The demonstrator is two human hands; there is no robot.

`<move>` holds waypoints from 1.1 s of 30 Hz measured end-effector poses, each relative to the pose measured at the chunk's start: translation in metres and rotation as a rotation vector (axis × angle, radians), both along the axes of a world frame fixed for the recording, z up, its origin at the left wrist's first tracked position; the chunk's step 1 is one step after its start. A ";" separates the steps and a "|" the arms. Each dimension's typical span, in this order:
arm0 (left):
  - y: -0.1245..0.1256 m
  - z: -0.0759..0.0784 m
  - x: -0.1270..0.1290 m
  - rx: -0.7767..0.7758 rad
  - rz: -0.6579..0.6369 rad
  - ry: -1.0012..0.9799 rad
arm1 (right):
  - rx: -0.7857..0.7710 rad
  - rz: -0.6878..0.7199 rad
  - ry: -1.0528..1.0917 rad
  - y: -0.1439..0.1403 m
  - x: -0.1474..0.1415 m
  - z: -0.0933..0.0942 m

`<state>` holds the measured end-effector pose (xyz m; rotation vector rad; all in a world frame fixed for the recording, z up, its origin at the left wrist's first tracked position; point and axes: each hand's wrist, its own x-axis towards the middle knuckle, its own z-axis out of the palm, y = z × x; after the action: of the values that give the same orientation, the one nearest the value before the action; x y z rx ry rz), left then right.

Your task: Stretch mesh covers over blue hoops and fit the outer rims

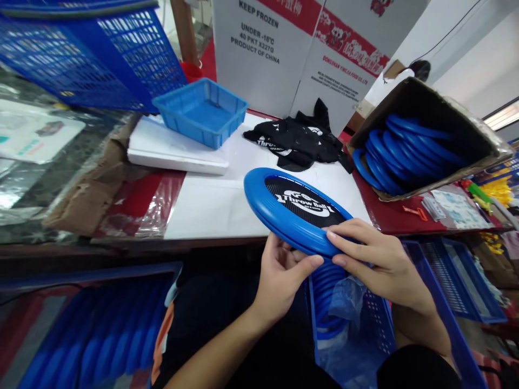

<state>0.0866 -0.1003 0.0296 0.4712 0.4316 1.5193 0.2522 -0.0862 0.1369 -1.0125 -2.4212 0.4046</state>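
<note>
A blue ring disc (259, 202) with a black mesh centre printed "Throw Ball" is held tilted above the table's front edge. My left hand (279, 275) grips its near underside, thumb along the rim and fingers partly hidden beneath. On the right rim, my right hand (373, 259) is closed, with its fingertips pressing the edge. Behind the disc lies a pile of black fabric pieces (295, 143) with the same white print.
A light-blue tray (227, 129) sits on a white foam slab (162, 148). At right, an open carton (421, 89) holds several blue rings (405, 154). More blue rings (101, 335) fill a crate at lower left. A blue basket (381, 335) stands below my right hand.
</note>
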 end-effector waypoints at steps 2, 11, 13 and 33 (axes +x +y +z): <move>0.000 -0.003 0.001 0.010 -0.016 0.004 | 0.023 0.001 -0.034 -0.002 0.001 -0.002; 0.003 -0.013 0.007 -0.011 -0.033 0.086 | 0.114 -0.002 0.014 -0.003 0.015 -0.032; 0.004 -0.012 0.008 -0.002 -0.033 0.081 | 0.121 -0.005 0.039 -0.002 0.017 -0.034; -0.003 0.009 0.002 0.002 0.068 0.046 | 0.048 -0.016 0.118 -0.002 0.004 -0.005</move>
<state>0.0886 -0.1030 0.0388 0.4982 0.4864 1.5774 0.2563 -0.0886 0.1317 -0.9592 -2.3053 0.3883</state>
